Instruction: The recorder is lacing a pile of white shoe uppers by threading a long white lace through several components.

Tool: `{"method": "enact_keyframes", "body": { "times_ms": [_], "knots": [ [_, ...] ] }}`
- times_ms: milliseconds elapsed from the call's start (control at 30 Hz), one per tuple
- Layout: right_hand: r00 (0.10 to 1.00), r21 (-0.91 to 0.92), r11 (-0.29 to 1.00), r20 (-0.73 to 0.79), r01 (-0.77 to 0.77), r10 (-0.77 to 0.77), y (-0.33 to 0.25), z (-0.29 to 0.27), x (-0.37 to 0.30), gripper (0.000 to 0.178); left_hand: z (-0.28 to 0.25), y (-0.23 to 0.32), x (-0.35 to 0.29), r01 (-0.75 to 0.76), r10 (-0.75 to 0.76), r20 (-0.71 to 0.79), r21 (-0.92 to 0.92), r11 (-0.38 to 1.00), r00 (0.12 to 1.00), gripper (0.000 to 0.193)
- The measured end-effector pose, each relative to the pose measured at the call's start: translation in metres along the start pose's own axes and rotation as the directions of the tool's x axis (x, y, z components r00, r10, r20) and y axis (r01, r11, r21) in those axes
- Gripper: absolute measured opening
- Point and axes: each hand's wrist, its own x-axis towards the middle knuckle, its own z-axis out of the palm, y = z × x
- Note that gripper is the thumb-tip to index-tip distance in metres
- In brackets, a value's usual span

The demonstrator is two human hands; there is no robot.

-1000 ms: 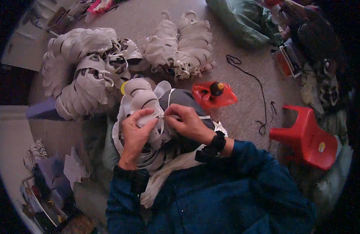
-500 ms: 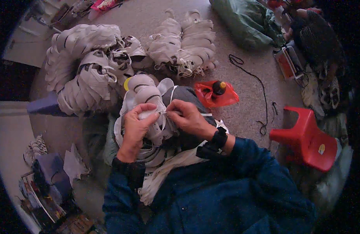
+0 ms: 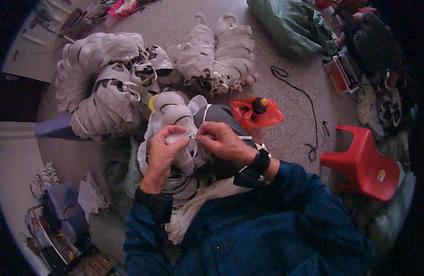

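In front of me lies a pile of white shoe uppers (image 3: 177,115) with dark linings, resting over my lap. My left hand (image 3: 160,152) is closed on the edge of one white shoe upper (image 3: 188,161), thumb and forefinger pinching. Right beside it, my right hand (image 3: 226,142) pinches a thin white shoelace (image 3: 245,137) between thumb and fingertips. The two sets of fingertips almost meet at the upper's lacing edge. Whether the lace passes through an eyelet there is too small to tell. A bundle of white laces (image 3: 198,207) hangs across my lap below the wrists.
Stacked uppers (image 3: 106,99) stand at the left, with two more rows (image 3: 235,50) beyond. A red plastic bag (image 3: 271,115) with a dark bottle (image 3: 258,106) lies right of the pile. Farther right are a black cord (image 3: 308,99), a red stool (image 3: 366,161) and a green sack (image 3: 290,27).
The whole view has shifted slightly, so things sit a little lower and to the right. Both hands keep their pinching hold, with only a small shift of the fingertips.
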Motion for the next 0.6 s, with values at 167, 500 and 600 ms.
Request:
{"method": "enact_keyframes", "body": {
  "times_ms": [167,500,600],
  "knots": [
    [0.945,-0.316,0.906,-0.073,0.282,-0.319,0.006,0.009,0.010,0.008,0.001,0.003,-0.001,0.002,-0.003,0.020,0.033,0.999,1.000,0.024],
    [0.946,-0.346,0.906,-0.117,0.245,-0.301,0.001,0.019,0.004,0.007,-0.002,-0.013,-0.004,-0.078,0.083,0.026,-0.161,0.984,0.996,0.019],
    [0.944,-0.383,0.889,-0.108,0.251,-0.313,-0.002,0.023,0.003,0.010,-0.003,-0.015,-0.004,-0.108,0.114,0.027,-0.164,0.980,0.993,0.020]
  ]
}}
